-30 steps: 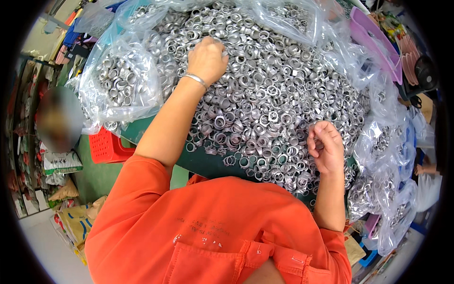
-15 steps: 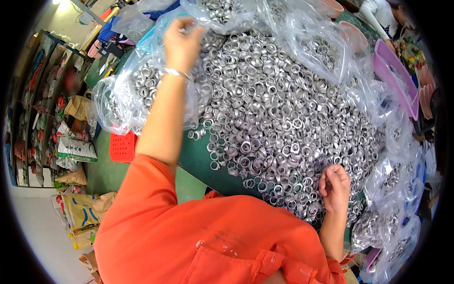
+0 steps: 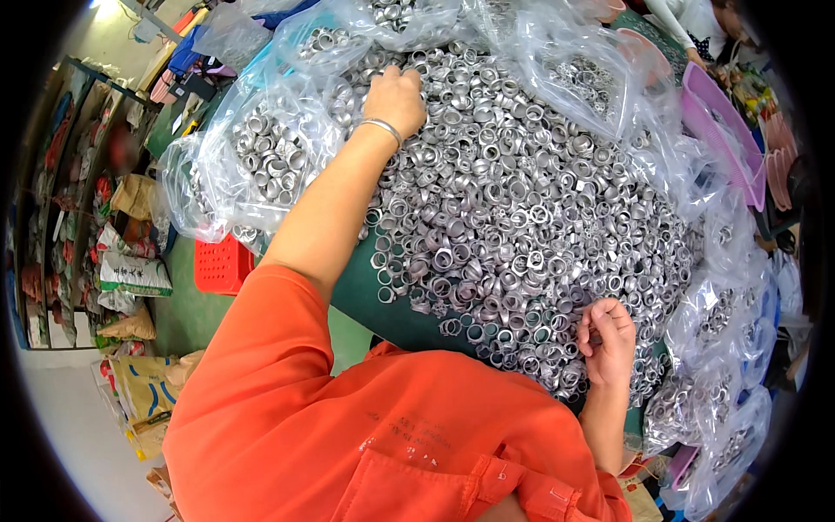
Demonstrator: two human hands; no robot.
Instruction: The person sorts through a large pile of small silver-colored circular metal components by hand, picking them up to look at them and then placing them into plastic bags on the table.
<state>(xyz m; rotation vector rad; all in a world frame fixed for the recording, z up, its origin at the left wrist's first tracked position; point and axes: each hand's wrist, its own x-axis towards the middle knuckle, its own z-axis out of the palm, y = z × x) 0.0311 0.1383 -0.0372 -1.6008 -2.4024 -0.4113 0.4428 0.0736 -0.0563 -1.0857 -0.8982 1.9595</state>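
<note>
A broad heap of grey metal rings (image 3: 513, 196) covers the green table (image 3: 391, 322). My left hand (image 3: 397, 103), a silver bangle on its wrist, reaches down onto the far left part of the heap. Its knuckles show, but the fingertips bend out of sight among the rings. At the heap's near right edge is my right hand (image 3: 607, 339), its fingers curled in toward the palm. Whatever they hold, if anything, is too small or hidden to make out. Left of my left forearm lies a clear plastic bag (image 3: 213, 174) with rings in it.
More clear bags of rings (image 3: 578, 83) lie along the far and right edges. A red perforated basket (image 3: 222, 265) stands at left, below the table edge. A purple tray (image 3: 722, 130) is at far right, near another person (image 3: 696, 26). Shelves (image 3: 78, 191) line the left.
My left hand has moved right and nearer, from above the bags at the far left onto the heap, and its fingers now point down. My right hand is almost still.
</note>
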